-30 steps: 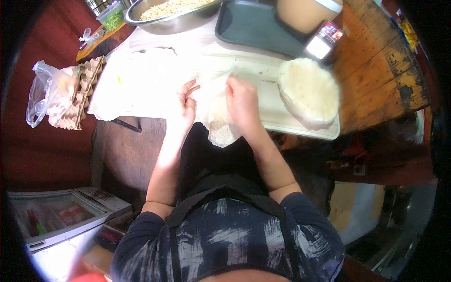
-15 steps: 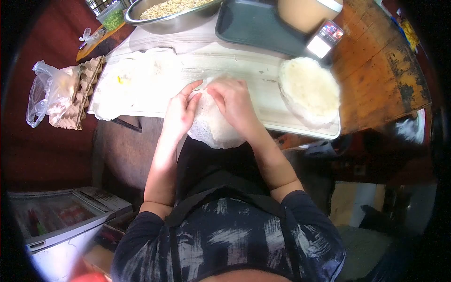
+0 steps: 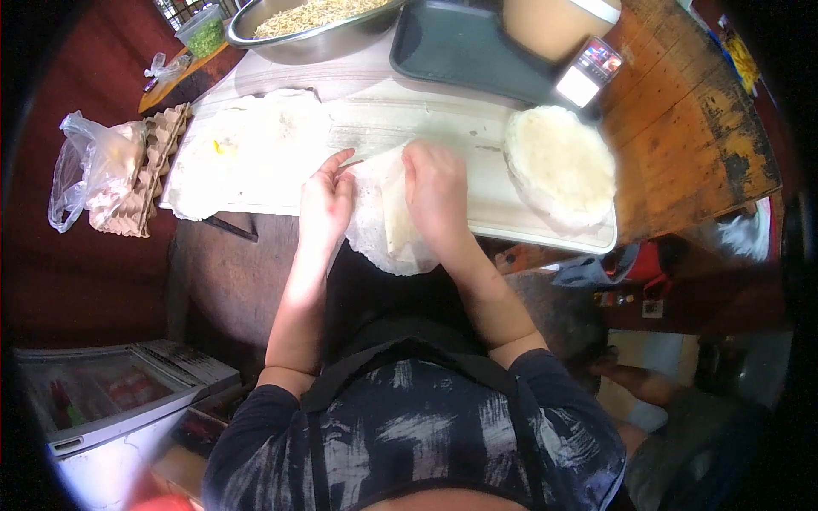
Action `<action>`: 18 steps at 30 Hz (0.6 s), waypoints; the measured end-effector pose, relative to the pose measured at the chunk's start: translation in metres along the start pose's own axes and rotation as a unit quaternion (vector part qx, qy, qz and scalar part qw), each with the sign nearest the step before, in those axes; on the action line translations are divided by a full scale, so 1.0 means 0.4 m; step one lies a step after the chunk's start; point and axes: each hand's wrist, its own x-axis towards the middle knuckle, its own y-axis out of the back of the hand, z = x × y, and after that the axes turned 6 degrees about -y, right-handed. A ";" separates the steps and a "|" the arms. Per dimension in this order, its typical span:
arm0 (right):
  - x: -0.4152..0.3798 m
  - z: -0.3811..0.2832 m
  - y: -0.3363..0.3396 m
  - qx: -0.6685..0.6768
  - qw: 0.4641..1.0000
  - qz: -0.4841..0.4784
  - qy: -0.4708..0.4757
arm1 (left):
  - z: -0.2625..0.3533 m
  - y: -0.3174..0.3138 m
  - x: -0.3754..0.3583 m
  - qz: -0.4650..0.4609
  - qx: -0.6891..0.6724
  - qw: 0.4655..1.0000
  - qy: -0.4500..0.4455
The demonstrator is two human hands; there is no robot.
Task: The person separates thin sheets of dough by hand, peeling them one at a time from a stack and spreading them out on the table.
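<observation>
A thin, pale round wrapper sheet [image 3: 371, 223] hangs between my hands over the near edge of the white board [image 3: 486, 209]. My left hand [image 3: 328, 198] pinches its left upper edge. A folded or separated layer is gripped by my right hand [image 3: 436, 192], its fingers closed and slightly blurred. To the right on the board lies a round stack of similar sheets [image 3: 561, 166]. More pale sheets [image 3: 247, 149] are spread over the board's left part, with a small yellow spot on them.
At the back stand a metal bowl of shredded filling [image 3: 315, 43], a dark tray [image 3: 460, 51], a tan container [image 3: 554, 25] and a phone [image 3: 590, 72]. Egg cartons [image 3: 153, 170] and a plastic bag [image 3: 94, 166] are at left. Another person's arm [image 3: 639, 381] shows at lower right.
My right hand has moved slightly right and closed into a firmer grip, drawing a layer of the sheet with it. Another person has come into view at the lower right.
</observation>
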 end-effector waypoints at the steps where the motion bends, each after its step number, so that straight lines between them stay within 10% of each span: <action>1: 0.000 -0.001 0.000 0.000 1.000 0.000 0.000 | 0.010 0.002 -0.002 -0.009 0.015 1.000 0.017; 18: 0.013 -0.011 -0.016 0.126 0.988 0.012 0.088 | -0.011 0.002 0.005 -0.032 -0.038 0.998 -0.042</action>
